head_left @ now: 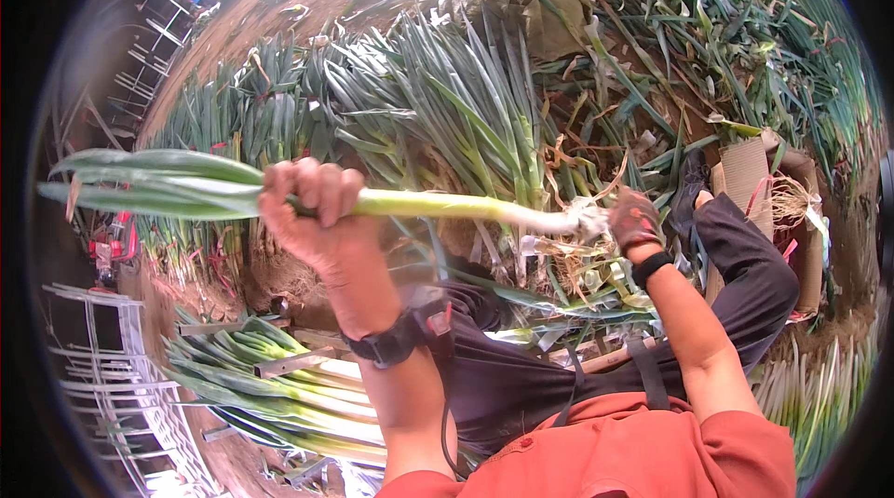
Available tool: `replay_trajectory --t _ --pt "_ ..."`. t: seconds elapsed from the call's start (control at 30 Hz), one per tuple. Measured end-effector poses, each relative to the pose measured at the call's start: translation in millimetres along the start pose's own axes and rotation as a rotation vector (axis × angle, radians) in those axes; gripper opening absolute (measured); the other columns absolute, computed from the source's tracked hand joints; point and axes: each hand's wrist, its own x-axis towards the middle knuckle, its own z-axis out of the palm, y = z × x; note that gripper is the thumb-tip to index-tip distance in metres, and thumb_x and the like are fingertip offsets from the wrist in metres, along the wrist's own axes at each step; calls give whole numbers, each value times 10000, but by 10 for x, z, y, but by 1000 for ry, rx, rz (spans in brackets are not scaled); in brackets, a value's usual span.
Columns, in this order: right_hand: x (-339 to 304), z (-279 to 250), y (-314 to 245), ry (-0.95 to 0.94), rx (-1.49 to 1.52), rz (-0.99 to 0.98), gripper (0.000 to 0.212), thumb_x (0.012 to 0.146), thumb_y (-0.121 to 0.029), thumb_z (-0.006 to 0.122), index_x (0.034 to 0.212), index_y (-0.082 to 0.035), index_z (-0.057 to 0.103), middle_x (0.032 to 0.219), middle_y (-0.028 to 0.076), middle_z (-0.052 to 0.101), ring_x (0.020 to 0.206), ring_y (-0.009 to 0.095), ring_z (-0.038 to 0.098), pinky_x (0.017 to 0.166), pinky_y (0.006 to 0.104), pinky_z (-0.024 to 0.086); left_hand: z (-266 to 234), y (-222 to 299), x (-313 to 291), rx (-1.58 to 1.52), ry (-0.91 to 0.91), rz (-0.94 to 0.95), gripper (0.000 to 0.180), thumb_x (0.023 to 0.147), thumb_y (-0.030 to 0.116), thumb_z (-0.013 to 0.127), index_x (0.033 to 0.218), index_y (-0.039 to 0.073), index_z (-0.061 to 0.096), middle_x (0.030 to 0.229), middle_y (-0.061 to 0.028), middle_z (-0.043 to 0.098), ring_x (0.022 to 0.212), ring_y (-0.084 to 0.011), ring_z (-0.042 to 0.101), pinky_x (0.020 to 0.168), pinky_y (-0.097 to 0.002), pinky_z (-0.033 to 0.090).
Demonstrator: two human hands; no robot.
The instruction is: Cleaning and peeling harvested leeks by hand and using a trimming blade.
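Observation:
My left hand (312,205) is closed around a long green onion (428,204) where its stalk meets the leaves. The onion lies almost level, its green leaves to the left and its white root end to the right. At that root end is my right hand (636,219), in a dark and red glove with its fingers curled in; exactly what they pinch is partly hidden. Beyond the held onion stands a thick cluster of green onions (447,98), leaves up. Dry peelings and roots (582,265) lie below the root end.
Trimmed green onions (298,396) lie in a rack at the lower left. An opened cardboard box (748,183) stands by my leg at right. Loose leaves (652,42) and a crumpled sack (521,5) cover the ground ahead. White metal frames (112,358) stand at far left.

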Motion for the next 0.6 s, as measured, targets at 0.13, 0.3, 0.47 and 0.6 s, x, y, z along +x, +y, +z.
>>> replay_trajectory --t 0.13,0.3,0.47,0.6 --pt "-196 399 1687 -239 -104 319 214 758 -267 600 794 -62 651 843 203 630 819 353 616 718 415 484 -50 420 18 -101 -114 -40 212 833 166 559 682 112 421 530 42 386 375 -34 343 384 -194 311" --pt "-109 74 1141 -323 -21 115 362 758 -314 574 945 -5 600 950 243 601 883 384 581 776 417 457 -88 88 46 -129 -153 -156 201 845 183 559 711 108 428 548 33 412 379 -47 356 389 -199 314" --pt "6 -470 -137 -22 480 -358 270 765 -126 574 1009 -11 592 968 175 620 901 344 582 810 381 453 -9 71 34 -144 -205 -200 187 847 175 554 723 105 432 551 25 423 384 -50 363 388 -203 322" --pt "-96 -786 -795 -461 1221 -200 278 870 -196 557 1057 9 574 897 60 630 832 154 586 771 281 462 -57 -27 50 -181 -208 -239 193 851 173 551 717 109 427 550 26 416 386 -49 360 391 -201 326"
